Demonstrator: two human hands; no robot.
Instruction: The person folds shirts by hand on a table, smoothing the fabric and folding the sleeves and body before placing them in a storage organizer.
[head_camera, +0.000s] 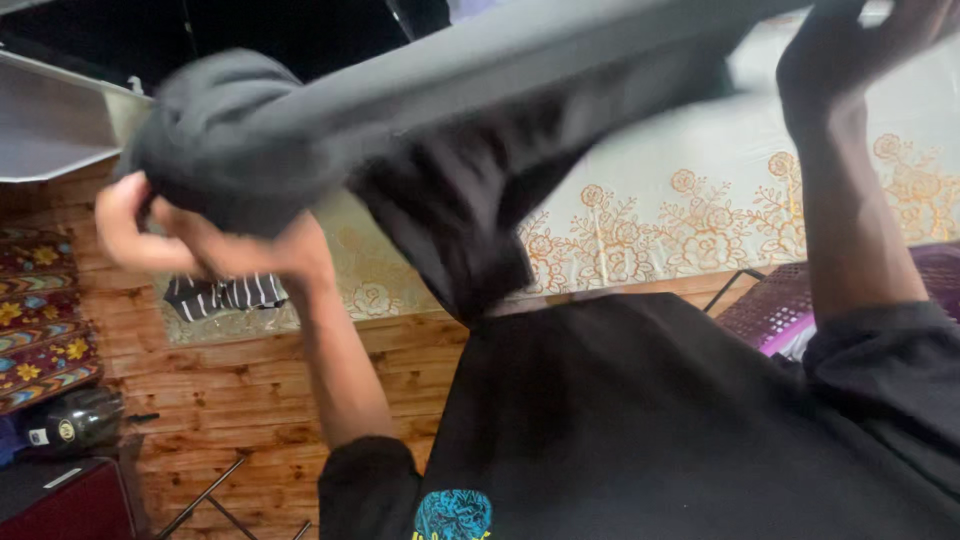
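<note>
The left hand (205, 245) grips one bunched end of a dark garment (440, 120), raised over the floral sheet (700, 200). Far right, the right hand (850, 55) clutches the other end, pulling the cloth taut between them.

Bottle label: a small pale label with a round yellowish mark sits on the dark bottle (70, 420), which lies on its side at the lower left, by the edge of the patterned rug (40, 330).

Printed emblem: a round turquoise design with yellow below it shows on the black shirt (650, 420) at the bottom edge, partly cut off by the frame.

Packages, signs, screens: none can be made out.
</note>
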